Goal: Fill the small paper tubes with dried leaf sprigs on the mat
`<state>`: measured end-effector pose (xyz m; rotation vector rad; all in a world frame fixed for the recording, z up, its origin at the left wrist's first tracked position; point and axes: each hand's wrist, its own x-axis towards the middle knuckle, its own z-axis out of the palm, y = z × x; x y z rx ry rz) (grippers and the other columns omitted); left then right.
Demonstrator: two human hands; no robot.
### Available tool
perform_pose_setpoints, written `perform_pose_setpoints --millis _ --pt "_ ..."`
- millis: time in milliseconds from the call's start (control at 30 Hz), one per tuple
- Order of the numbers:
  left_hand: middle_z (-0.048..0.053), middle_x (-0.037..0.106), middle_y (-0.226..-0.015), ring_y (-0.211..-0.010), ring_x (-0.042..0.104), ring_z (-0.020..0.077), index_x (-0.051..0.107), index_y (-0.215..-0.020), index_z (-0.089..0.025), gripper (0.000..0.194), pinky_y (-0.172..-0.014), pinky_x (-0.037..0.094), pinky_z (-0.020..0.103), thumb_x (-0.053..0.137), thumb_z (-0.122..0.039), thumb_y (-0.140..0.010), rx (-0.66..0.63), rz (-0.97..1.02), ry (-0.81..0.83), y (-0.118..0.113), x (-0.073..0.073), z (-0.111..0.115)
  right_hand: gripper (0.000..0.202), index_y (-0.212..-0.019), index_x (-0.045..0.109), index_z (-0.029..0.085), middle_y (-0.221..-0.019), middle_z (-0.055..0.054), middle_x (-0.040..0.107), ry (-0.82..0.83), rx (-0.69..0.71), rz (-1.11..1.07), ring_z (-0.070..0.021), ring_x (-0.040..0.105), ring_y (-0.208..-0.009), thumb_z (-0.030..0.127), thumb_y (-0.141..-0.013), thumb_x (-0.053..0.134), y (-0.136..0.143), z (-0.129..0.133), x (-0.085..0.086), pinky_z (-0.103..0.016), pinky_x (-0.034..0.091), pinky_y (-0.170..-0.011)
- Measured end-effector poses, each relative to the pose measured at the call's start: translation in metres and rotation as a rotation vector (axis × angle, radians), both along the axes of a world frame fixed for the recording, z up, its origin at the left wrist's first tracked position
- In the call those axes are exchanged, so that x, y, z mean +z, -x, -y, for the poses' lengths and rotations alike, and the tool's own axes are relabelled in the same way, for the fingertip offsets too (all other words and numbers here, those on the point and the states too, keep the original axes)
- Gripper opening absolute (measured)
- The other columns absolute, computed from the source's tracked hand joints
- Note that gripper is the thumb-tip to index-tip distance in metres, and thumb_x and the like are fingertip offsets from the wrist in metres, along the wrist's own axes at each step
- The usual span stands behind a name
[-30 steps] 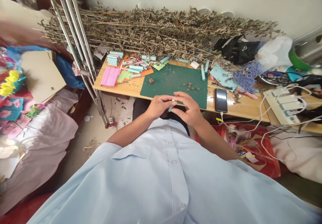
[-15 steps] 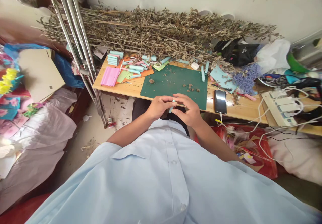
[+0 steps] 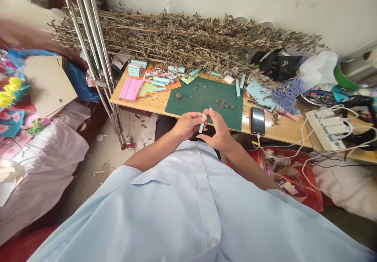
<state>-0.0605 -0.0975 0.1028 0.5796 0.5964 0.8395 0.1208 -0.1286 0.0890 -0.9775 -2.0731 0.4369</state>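
Head view: both hands meet at near edge of desk (image 3: 153,104), just in front of green mat (image 3: 203,99). Left hand (image 3: 187,123) pinches light-blue paper roll (image 3: 202,124) between thumb and fingers. Right hand (image 3: 218,130) also pinches roll, fingertips at its upper end. Roll stands near upright, slightly tilted, held above desk edge. Phone (image 3: 258,120) lies right of mat. More blue rolls (image 3: 160,80) and pink sheet (image 3: 129,88) at desk's far left. Dried branches (image 3: 188,42) piled along wall.
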Motion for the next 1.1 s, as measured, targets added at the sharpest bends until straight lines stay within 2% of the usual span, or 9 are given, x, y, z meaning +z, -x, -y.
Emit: perform_pose_setpoints --millis 133,300,433,567,867,1100 --pt "0.002 0.07 -0.074 -0.063 0.065 0.0115 0.073 -0.091 -0.01 0.047 -0.067 0.056 0.028 0.099 -0.04 -0.065 -0.006 0.018 0.021 -0.002 -0.003 0.002 0.106 -0.167 0.024 0.029 -0.145 -0.016 0.06 0.012 -0.058 -0.002 -0.0402 0.056 -0.138 0.041 -0.081 0.084 0.002 0.001 0.001 -0.067 0.046 -0.118" --pt "0.003 0.071 -0.076 -0.064 0.066 0.0116 0.074 -0.094 -0.01 0.047 -0.07 0.057 0.028 0.098 -0.04 -0.068 0.001 0.022 0.015 -0.003 -0.005 0.002 0.103 -0.167 0.024 0.028 -0.147 -0.016 0.059 0.03 -0.091 -0.04 -0.0393 0.058 -0.136 0.037 -0.082 0.082 0.004 0.005 0.002 -0.066 0.048 -0.117" --pt "0.007 0.075 -0.083 -0.07 0.071 0.0148 0.074 -0.1 -0.01 0.048 -0.074 0.057 0.03 0.095 -0.042 -0.072 -0.061 0.018 0.015 0.001 -0.006 0.002 0.104 -0.168 0.023 0.026 -0.146 -0.016 0.059 0.011 -0.111 -0.067 -0.0376 0.06 -0.134 0.036 -0.082 0.081 0.003 0.006 0.001 -0.062 0.05 -0.116" --pt "0.011 0.078 -0.086 -0.074 0.074 0.0168 0.075 -0.104 -0.009 0.049 -0.073 0.056 0.028 0.096 -0.037 -0.071 -0.096 -0.005 0.008 0.004 -0.009 0.005 0.103 -0.168 0.023 0.028 -0.145 -0.014 0.06 -0.022 -0.11 -0.1 -0.0362 0.061 -0.132 0.031 -0.083 0.08 0.002 0.007 0.0 -0.06 0.051 -0.115" --pt "0.01 0.077 -0.083 -0.073 0.073 0.0165 0.074 -0.101 -0.008 0.051 -0.07 0.055 0.027 0.097 -0.039 -0.067 -0.058 -0.035 -0.014 0.007 -0.008 0.017 0.1 -0.165 0.029 0.025 -0.141 -0.016 0.063 -0.025 -0.148 -0.047 -0.0373 0.062 -0.129 0.036 -0.081 0.082 0.006 0.014 -0.003 -0.062 0.053 -0.112" --pt "0.008 0.074 -0.079 -0.072 0.07 0.0151 0.074 -0.099 -0.008 0.054 -0.068 0.055 0.026 0.099 -0.039 -0.063 -0.019 -0.094 -0.053 0.017 -0.01 0.032 0.097 -0.165 0.03 0.026 -0.141 -0.016 0.062 -0.074 -0.112 -0.059 -0.0375 0.062 -0.129 0.031 -0.082 0.079 0.015 0.02 -0.002 -0.064 0.051 -0.113"
